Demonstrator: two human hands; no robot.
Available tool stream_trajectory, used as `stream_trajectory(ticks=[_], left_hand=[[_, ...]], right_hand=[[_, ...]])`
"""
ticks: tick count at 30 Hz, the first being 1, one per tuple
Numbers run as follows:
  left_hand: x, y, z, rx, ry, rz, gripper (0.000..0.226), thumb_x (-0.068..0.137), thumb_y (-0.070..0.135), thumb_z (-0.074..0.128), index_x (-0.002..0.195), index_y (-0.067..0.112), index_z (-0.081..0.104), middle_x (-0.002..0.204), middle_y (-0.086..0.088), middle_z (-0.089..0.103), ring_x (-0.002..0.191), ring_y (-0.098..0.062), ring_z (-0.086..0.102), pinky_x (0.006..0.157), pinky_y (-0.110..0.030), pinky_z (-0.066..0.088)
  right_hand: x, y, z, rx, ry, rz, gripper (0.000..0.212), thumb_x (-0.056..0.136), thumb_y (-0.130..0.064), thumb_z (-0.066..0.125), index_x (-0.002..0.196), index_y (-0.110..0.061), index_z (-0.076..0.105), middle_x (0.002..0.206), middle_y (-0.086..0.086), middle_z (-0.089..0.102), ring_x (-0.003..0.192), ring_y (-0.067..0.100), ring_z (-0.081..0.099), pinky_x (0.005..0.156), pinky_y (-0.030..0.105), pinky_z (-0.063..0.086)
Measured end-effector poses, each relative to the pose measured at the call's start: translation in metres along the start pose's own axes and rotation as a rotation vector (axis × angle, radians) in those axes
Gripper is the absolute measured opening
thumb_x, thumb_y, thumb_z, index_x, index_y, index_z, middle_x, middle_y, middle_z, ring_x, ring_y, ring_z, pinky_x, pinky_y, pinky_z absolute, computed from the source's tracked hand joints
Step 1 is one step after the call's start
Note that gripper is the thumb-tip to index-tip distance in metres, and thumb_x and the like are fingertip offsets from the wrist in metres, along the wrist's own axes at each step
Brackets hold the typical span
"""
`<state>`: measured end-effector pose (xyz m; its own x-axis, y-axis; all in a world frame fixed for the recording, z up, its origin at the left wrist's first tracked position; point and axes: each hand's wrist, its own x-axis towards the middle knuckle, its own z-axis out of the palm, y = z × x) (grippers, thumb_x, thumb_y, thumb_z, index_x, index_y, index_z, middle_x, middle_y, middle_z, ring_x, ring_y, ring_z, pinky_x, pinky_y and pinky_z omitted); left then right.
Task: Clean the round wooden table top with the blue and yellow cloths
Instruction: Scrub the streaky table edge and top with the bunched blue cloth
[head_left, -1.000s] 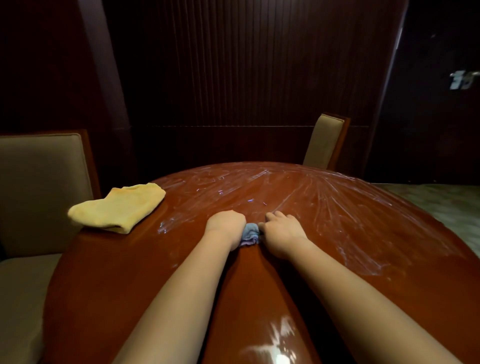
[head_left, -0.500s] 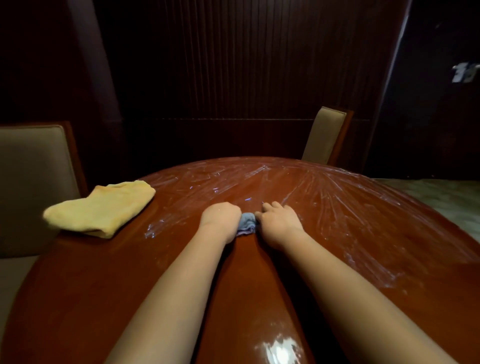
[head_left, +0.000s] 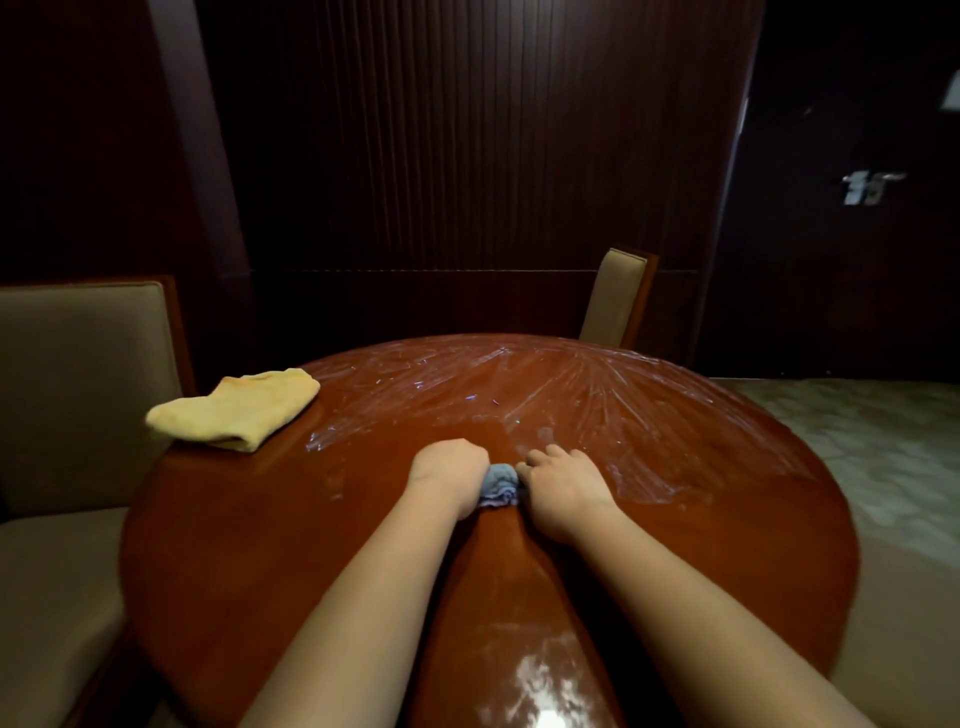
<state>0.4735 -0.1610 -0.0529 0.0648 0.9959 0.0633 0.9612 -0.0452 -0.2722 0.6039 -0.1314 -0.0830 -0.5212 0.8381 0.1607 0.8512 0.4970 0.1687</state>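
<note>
**Blue cloth bunched between two hands at the middle of the worktop**

Blue cloth (head_left: 500, 484) lies crumpled into a small wad near the centre of the round wooden worktop (head_left: 270, 545), squeezed between both hands. Only a narrow strip of it shows in the gap between them; the rest is hidden under the palms. The left hand (head_left: 448, 474) is curled into a fist on the cloth's left side, its fingers tucked under and out of sight, the knuckles pressed against the fabric. The right hand (head_left: 563, 486) sits on the cloth's right side with its fingers (head_left: 540, 457) bent and close together, the tips reaching toward the far side of the wad and touching it. Both hands grip the cloth, and both bare forearms stretch from the near edge across the glossy surface.

Far of the hands, the worktop is covered in pale streaks and smears that fan out toward the far rim; the near part is dark and shiny, with a bright reflection at the near edge.

A folded yellow cloth (head_left: 236, 408) rests at the far left rim, well apart from the hands. A padded chair (head_left: 78, 395) stands just beside the left rim, and a second chair (head_left: 615, 299) stands at the far side, against a dark panelled wall (head_left: 467, 156).
</note>
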Motion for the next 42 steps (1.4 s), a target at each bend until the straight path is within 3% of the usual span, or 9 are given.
stream_trajectory(ticks=[11, 18, 33, 42], left_hand=[[0.003, 0.01, -0.003, -0.042, -0.039, 0.044, 0.024, 0.086, -0.002, 0.049, 0.101, 0.003, 0.067, 0.108, -0.016, 0.066, 0.098, -0.036, 0.063, 0.075, -0.04, 0.052], [0.042, 0.014, 0.001, -0.01, 0.004, 0.059, 0.028, 0.09, -0.001, 0.046, 0.113, 0.001, 0.062, 0.119, -0.016, 0.061, 0.108, -0.036, 0.06, 0.082, -0.041, 0.051], [0.147, -0.007, 0.022, -0.047, 0.024, 0.04, 0.027, 0.092, 0.005, 0.048, 0.114, 0.002, 0.062, 0.122, -0.015, 0.059, 0.111, -0.035, 0.058, 0.084, -0.041, 0.049], [0.153, -0.01, 0.03, -0.058, 0.056, 0.016, 0.027, 0.094, 0.009, 0.047, 0.118, 0.004, 0.06, 0.123, -0.013, 0.055, 0.114, -0.034, 0.055, 0.085, -0.04, 0.047]], right_hand=[[-0.005, 0.013, 0.002, -0.055, -0.015, 0.037, 0.034, 0.1, -0.022, 0.034, 0.129, -0.017, 0.05, 0.134, 0.003, 0.048, 0.126, 0.023, 0.038, 0.099, 0.037, 0.031], [0.028, 0.034, 0.012, -0.032, -0.025, 0.07, 0.033, 0.099, -0.025, 0.036, 0.127, -0.018, 0.052, 0.134, 0.004, 0.047, 0.126, 0.024, 0.039, 0.097, 0.037, 0.033], [0.125, 0.067, 0.038, -0.01, -0.007, 0.107, 0.033, 0.099, -0.023, 0.038, 0.127, -0.018, 0.053, 0.131, 0.005, 0.048, 0.125, 0.024, 0.039, 0.1, 0.036, 0.032], [0.134, 0.068, 0.039, -0.003, 0.004, 0.135, 0.034, 0.098, -0.02, 0.036, 0.127, -0.014, 0.053, 0.131, 0.009, 0.046, 0.123, 0.027, 0.039, 0.099, 0.036, 0.032]])
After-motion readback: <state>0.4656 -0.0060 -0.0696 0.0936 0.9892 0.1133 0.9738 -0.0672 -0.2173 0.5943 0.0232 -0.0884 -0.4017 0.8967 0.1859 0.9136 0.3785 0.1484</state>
